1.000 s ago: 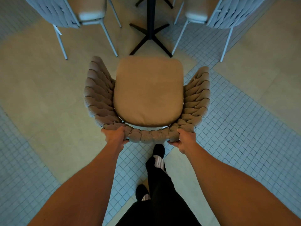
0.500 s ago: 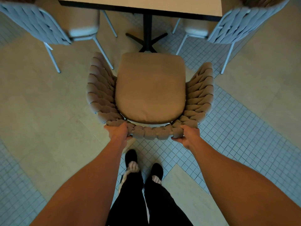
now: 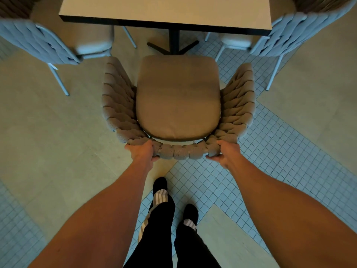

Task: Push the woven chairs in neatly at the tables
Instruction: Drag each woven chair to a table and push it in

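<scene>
Closer to the table (image 3: pixel 166 10) than half a second ago, the tan woven chair (image 3: pixel 177 97) now has its seat front just short of the table's near edge, facing the black pedestal. Both hands grip the top of its braided backrest: the left hand (image 3: pixel 142 151) curled over one end, the right hand (image 3: pixel 226 153) over the other. Two grey woven chairs (image 3: pixel 38 41) (image 3: pixel 293 33) flank the table.

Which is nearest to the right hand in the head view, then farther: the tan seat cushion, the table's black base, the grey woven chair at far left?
From the right hand:
1. Tan seat cushion, just ahead.
2. Table's black base, beyond the cushion.
3. Grey woven chair, far left.
</scene>
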`<act>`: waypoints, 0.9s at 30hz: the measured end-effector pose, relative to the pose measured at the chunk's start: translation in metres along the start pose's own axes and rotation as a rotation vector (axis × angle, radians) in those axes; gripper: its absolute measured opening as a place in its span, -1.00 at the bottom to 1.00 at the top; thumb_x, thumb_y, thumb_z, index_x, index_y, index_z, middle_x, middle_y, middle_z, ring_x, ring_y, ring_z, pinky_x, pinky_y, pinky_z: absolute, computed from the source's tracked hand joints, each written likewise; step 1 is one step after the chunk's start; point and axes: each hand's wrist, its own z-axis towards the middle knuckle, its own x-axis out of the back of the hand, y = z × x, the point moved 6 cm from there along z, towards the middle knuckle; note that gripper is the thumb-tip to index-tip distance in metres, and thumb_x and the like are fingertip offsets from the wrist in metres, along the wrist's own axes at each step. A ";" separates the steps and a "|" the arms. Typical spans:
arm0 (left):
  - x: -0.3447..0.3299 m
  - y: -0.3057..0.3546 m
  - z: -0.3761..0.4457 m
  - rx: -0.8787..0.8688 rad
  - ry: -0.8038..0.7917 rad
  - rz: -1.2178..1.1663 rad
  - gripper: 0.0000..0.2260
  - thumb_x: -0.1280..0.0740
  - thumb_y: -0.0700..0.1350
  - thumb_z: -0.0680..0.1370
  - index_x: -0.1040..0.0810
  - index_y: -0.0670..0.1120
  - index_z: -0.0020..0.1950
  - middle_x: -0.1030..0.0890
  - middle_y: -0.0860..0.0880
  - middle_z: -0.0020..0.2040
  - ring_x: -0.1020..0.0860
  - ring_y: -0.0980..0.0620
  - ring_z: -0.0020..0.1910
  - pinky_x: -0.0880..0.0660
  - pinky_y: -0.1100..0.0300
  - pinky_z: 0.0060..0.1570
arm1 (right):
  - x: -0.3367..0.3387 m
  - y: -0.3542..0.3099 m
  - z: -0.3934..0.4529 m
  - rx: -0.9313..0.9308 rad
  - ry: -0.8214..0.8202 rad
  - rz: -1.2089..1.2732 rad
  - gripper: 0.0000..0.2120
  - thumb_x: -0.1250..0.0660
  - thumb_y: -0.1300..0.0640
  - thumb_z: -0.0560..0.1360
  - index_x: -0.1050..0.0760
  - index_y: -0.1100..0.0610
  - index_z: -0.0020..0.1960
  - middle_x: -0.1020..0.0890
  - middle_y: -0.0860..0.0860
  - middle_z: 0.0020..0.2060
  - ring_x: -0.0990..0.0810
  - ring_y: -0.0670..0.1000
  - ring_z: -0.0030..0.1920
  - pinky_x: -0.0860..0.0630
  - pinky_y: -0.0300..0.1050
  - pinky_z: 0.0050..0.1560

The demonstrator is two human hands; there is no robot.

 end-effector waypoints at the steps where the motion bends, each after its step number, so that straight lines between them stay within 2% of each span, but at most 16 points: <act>1: 0.000 -0.001 0.000 0.004 -0.003 0.004 -0.48 -0.37 -0.29 0.58 -0.19 -0.03 0.41 -0.38 -0.22 0.36 -0.52 -0.19 0.01 -0.65 -0.19 -0.15 | 0.001 0.001 0.000 -0.007 0.008 -0.003 -0.50 -0.40 0.29 0.59 -0.33 0.13 0.46 -0.46 0.31 0.35 -0.55 0.41 0.24 -0.65 0.24 -0.40; 4: -0.001 0.000 -0.001 0.003 -0.012 -0.001 -0.48 -0.38 -0.28 0.58 -0.18 -0.01 0.41 -0.38 -0.21 0.37 -0.52 -0.20 0.03 -0.65 -0.18 -0.16 | 0.003 0.000 -0.001 -0.008 0.000 0.003 -0.52 -0.40 0.28 0.59 -0.33 0.12 0.45 -0.48 0.29 0.34 -0.56 0.38 0.24 -0.66 0.27 -0.35; 7: 0.000 0.000 -0.002 -0.007 -0.037 0.003 -0.47 -0.38 -0.27 0.58 -0.18 -0.01 0.41 -0.38 -0.22 0.38 -0.53 -0.18 0.02 -0.65 -0.14 -0.17 | 0.002 0.001 -0.004 0.006 -0.020 0.004 -0.54 -0.37 0.25 0.61 -0.32 0.13 0.46 -0.49 0.22 0.24 -0.57 0.35 0.26 -0.68 0.33 -0.22; 12: 0.006 0.000 -0.003 -0.030 -0.164 0.032 -0.44 -0.44 -0.20 0.57 -0.16 0.02 0.39 -0.36 -0.24 0.40 -0.56 -0.19 0.05 -0.65 -0.06 -0.27 | 0.013 -0.001 -0.005 0.084 -0.013 -0.128 -0.52 -0.41 0.14 0.60 -0.35 0.16 0.45 -0.58 0.24 0.24 -0.70 0.24 0.03 -0.71 0.17 -0.11; 15: 0.008 0.001 -0.005 -0.022 -0.193 0.021 -0.40 -0.43 -0.21 0.57 -0.14 0.00 0.46 -0.35 -0.23 0.43 -0.57 -0.17 -0.04 -0.63 -0.05 -0.25 | 0.018 -0.007 -0.006 0.120 -0.018 -0.144 -0.47 -0.41 0.18 0.59 -0.30 0.15 0.49 -0.57 0.26 0.26 -0.69 0.23 0.03 -0.70 0.18 -0.03; 18: 0.008 0.004 -0.007 -0.009 -0.178 0.026 -0.37 -0.41 -0.22 0.59 -0.10 -0.02 0.51 -0.35 -0.25 0.42 -0.57 -0.17 -0.13 -0.64 -0.07 -0.22 | 0.018 -0.012 -0.008 0.147 -0.049 -0.131 -0.50 -0.40 0.23 0.60 -0.31 0.15 0.47 -0.57 0.27 0.24 -0.69 0.25 0.02 -0.71 0.18 -0.10; 20: 0.007 0.004 -0.008 0.004 -0.173 0.039 -0.35 -0.41 -0.21 0.59 -0.08 -0.01 0.52 -0.36 -0.24 0.37 -0.61 -0.23 -0.05 -0.65 -0.07 -0.22 | 0.019 -0.011 -0.010 0.146 -0.057 -0.137 -0.51 -0.39 0.23 0.60 -0.31 0.15 0.47 -0.57 0.27 0.23 -0.70 0.23 -0.01 -0.71 0.12 -0.18; 22: 0.009 0.005 -0.008 0.007 -0.183 0.052 -0.37 -0.42 -0.17 0.59 -0.10 -0.01 0.50 -0.36 -0.18 0.28 -0.61 -0.27 0.04 -0.64 -0.06 -0.23 | 0.021 -0.007 -0.015 0.137 -0.041 -0.147 -0.48 -0.42 0.14 0.60 -0.30 0.16 0.48 -0.56 0.25 0.23 -0.70 0.22 -0.02 -0.70 0.11 -0.17; 24: 0.015 0.006 -0.008 -0.002 -0.179 0.084 -0.39 -0.42 -0.09 0.59 -0.13 -0.05 0.50 -0.38 -0.15 0.23 -0.62 -0.24 -0.01 -0.64 -0.06 -0.20 | 0.025 -0.003 -0.023 0.132 0.008 -0.210 -0.41 -0.43 -0.03 0.58 -0.27 0.15 0.48 -0.53 0.23 0.25 -0.67 0.21 0.02 -0.70 0.15 -0.07; 27: 0.033 0.008 -0.008 -0.084 -0.104 0.275 -0.28 -0.41 0.10 0.57 -0.13 -0.07 0.58 -0.41 -0.18 0.39 -0.54 -0.21 0.15 -0.62 -0.09 -0.07 | 0.031 0.000 -0.040 0.212 0.090 -0.485 -0.20 -0.37 -0.28 0.54 -0.18 0.16 0.55 -0.46 0.21 0.39 -0.54 0.23 0.26 -0.63 0.15 0.11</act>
